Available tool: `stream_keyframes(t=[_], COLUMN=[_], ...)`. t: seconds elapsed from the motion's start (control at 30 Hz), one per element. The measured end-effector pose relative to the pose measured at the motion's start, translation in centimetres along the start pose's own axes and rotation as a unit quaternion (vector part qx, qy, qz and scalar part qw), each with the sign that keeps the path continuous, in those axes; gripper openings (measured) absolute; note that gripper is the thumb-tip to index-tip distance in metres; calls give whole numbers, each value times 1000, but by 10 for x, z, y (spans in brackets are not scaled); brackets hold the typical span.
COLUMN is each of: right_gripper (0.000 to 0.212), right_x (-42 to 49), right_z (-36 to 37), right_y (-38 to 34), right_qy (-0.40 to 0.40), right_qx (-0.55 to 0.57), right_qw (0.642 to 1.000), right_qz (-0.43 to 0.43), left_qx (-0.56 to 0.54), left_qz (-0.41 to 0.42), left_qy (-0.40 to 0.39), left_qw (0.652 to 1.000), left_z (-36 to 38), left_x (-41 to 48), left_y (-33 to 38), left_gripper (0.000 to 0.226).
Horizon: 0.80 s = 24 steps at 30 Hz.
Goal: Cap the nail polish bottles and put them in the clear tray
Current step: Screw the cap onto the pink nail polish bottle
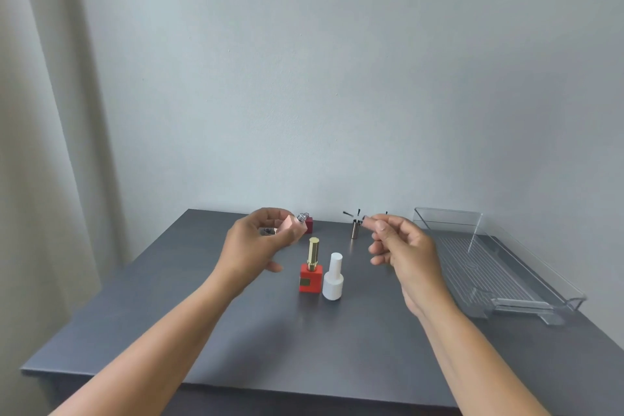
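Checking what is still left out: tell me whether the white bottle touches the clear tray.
Apart. The head view shows a stretch of table between the white bottle and the clear tray.

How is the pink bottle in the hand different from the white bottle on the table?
The pink bottle is flat-sided; the white bottle is round. The pink bottle has no cap, its threaded neck bare, while the white bottle wears a white cap. The left hand grips the pink bottle tilted above the table; the white bottle stands upright on it. Neither is in the clear tray.
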State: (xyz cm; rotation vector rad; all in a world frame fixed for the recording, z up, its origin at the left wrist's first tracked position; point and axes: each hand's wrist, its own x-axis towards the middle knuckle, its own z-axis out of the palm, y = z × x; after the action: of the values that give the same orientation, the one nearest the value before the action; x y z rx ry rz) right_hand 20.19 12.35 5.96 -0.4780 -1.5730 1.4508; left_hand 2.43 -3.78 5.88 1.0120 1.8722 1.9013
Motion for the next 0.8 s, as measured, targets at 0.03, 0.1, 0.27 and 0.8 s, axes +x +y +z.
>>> stream_keyframes(t=[0.03,0.1,0.27,0.8], right_gripper=[10,11,11,16], right_x=[-3,-8,-19,-23], right_z=[1,5,12,20], right_y=[-3,-8,-11,-2], right_qy=[-9,-29,-56,-69], right_qx=[-4,-26,-76,-129], right_qw=[1000,999,995,988], right_qz=[-6,-17,-40,-57], left_qx=[11,31,52,65], left_qz=[5,14,24,16], left_qy=[0,2,0,-13], left_qw=[1000,999,998,998], left_z=[0,0,4,9], left_x=[-2,-7,-18,-26], left_y=[0,1,-1,-5], left_gripper=[17,17,21,21])
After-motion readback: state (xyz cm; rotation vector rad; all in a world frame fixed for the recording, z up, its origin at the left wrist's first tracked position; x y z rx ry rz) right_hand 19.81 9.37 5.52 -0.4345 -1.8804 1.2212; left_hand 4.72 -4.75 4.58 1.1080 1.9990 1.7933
